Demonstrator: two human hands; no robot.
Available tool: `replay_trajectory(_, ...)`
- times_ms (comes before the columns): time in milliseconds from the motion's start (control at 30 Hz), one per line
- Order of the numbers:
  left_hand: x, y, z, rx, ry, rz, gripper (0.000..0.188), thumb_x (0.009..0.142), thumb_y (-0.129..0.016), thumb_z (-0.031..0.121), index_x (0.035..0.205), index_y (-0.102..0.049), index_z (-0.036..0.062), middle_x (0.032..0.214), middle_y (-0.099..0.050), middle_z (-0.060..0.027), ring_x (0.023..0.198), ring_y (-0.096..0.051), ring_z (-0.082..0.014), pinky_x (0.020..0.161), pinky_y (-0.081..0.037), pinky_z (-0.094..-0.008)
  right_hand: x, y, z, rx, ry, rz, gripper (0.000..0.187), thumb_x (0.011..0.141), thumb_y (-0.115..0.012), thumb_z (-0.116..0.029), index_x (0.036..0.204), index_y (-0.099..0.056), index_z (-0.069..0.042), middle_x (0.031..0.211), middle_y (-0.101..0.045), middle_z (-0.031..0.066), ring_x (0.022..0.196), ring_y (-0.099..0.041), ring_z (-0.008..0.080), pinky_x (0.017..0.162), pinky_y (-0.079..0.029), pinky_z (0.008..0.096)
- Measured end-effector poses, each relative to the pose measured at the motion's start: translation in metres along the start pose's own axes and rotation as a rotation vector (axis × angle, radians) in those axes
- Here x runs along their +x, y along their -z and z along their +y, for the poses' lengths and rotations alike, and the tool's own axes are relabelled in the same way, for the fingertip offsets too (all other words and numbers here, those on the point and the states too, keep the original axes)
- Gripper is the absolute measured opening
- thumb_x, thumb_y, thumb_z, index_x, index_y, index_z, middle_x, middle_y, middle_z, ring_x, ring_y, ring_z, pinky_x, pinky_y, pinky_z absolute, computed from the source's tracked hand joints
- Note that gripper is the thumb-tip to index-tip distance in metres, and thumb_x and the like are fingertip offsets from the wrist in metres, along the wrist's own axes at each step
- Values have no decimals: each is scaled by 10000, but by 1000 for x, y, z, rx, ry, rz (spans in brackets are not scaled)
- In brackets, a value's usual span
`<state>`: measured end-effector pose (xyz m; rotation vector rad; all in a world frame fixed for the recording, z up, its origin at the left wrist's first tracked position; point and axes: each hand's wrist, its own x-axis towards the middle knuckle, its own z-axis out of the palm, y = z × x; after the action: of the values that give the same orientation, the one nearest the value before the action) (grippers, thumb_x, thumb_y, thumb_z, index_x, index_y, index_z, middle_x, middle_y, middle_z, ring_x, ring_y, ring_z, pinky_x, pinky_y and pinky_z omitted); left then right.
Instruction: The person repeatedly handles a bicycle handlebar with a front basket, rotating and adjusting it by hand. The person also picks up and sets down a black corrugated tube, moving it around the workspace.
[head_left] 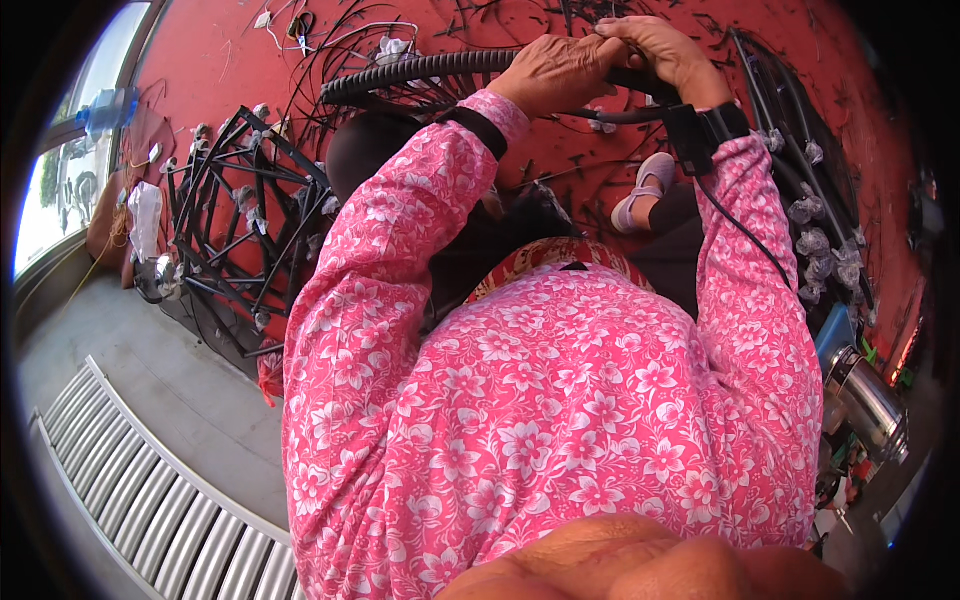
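Note:
A black ribbed corrugated tube (420,70) arcs across the top of the head view, with more black strands hanging just below it. My left hand (565,72) is closed around this tube, knuckles up. Close beside it, my right hand (672,58) is closed too, its fingers curled over the tube near the left fingertips. The exact spot where the fingers of both hands meet is partly hidden. Past the hands, the tube runs on under my right palm. A black strap circles each wrist, and a black box (687,140) with a thin cable sits at the right one.
Bundled black wire harnesses (245,215) with plastic-wrapped ends lie at left, and more black tubing (790,120) lies at right. Black scraps litter the red floor (560,150). A roller conveyor (150,480) is at lower left, a steel flask (868,400) at right.

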<state>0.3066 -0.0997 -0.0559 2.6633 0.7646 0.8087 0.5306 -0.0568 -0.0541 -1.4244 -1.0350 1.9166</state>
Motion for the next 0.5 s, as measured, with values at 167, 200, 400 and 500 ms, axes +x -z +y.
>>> replay_trajectory(167, 12, 4, -10, -22, 133, -11, 344, 851, -754, 300, 1050, -549, 109, 879, -696, -107, 796, -700, -346, 656, -532, -462, -81, 0, -35, -103, 151, 141, 398, 971, -716, -229, 1313, -602, -61, 875, -651, -42, 632, -572, 1, 493, -400, 148)
replay_trajectory(200, 13, 9, -13, -14, 138, 12, 378, 850, -767, 314, 1078, -548, 106, 891, -695, -105, 810, -693, -351, 656, -525, -462, -103, -3, -39, -171, 162, 160, 436, 974, -711, -230, 1350, -576, -56, 893, -654, -36, 638, -580, 4, 499, -406, 147)
replay_trajectory(400, 15, 65, -66, -22, 350, 38, 493, 837, -798, 329, 1122, -494, 65, 921, -695, -194, 874, -693, -397, 733, -516, -505, -199, -48, -33, -331, 19, 186, 472, 945, -717, -228, 1344, -581, -16, 820, -668, 11, 595, -617, 53, 494, -439, 170)
replay_trajectory(500, 4, 101, -111, 94, 435, 214, 494, 828, -812, 322, 1123, -513, 63, 926, -695, -199, 888, -687, -406, 750, -519, -496, -225, -65, -6, -344, -175, 119, 324, 921, -711, -208, 1172, -664, -9, 755, -679, 35, 570, -638, 92, 491, -460, 193)
